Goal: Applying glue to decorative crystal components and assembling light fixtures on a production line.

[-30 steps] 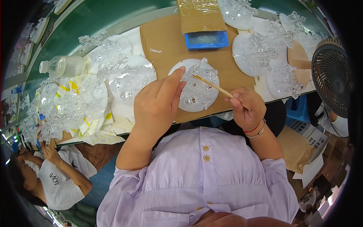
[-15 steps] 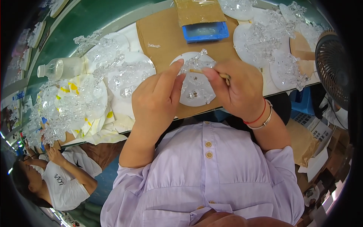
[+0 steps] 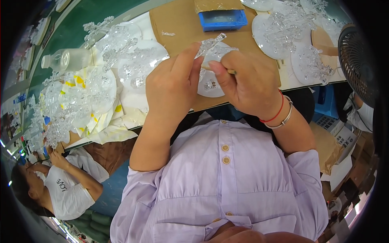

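Desk (image 3: 287,83) with clear plastic parts, white discs and two working hands

Tan cardboard (image 3: 178,24), one sheet, laid flat across the middle of the desk.
White disc (image 3: 210,90), one, on the cardboard near the front edge, partly covered by the hands; clear pieces lie on it.
Clear part (image 3: 214,40), one, long and knobbly, at the far side of the disc, its near end by the left fingers.
Left hand (image 3: 172,83), one, at the disc's left side; index finger and thumb slightly apart. Whether they pinch the clear part cannot be told.
Right hand (image 3: 253,83), one, over the disc's right side; fingers clamped on a thin stick (image 3: 231,71), mostly hidden, its tip pointing toward the left hand. Red cord (image 3: 278,113) and metal bangle (image 3: 285,118) at the wrist.
Blue tray (image 3: 223,27), one, beyond the disc, under a cardboard flap (image 3: 219,5).
Further discs with clear parts: several at left, more at right.
Bottle (image 3: 67,60), one, translucent, lying on its side at far left.
Paper (image 3: 107,135), white with yellow patches, beneath the left-hand heap.
Fan (image 3: 356,60), one, dark, at right.
Co-worker (image 3: 77,186), one, white shirt, lower left.
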Available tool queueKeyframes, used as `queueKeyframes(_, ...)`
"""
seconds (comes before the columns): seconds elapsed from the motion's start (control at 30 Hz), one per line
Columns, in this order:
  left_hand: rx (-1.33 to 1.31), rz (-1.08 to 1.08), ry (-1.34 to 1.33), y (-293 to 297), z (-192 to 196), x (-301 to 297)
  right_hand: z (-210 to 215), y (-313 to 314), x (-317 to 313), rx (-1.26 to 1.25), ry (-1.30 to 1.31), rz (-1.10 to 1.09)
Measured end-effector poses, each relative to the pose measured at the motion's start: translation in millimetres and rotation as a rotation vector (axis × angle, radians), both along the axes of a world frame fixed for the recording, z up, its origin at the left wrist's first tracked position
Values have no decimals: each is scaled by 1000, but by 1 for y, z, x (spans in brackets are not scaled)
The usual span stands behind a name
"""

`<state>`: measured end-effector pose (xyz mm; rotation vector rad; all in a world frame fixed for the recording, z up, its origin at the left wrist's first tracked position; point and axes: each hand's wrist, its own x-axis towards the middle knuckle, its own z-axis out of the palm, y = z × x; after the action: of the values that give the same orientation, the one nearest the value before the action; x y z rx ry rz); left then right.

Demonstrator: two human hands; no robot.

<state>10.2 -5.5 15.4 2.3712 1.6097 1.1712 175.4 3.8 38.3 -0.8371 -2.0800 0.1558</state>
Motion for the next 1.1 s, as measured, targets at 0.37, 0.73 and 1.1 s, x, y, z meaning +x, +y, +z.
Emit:
queueKeyframes(0.37, 20, 4, 28, -4, -1, 2, 5, -15, 14, -115, -65, 66)
queueKeyframes(0.73, -2, -8, 42, -3, 1, 2, 15, 11, 16, -316, -103, 292)
queueKeyframes(1.1, 34, 12, 46, -3, 0, 5, 10, -10, 53, -229, -78, 96)
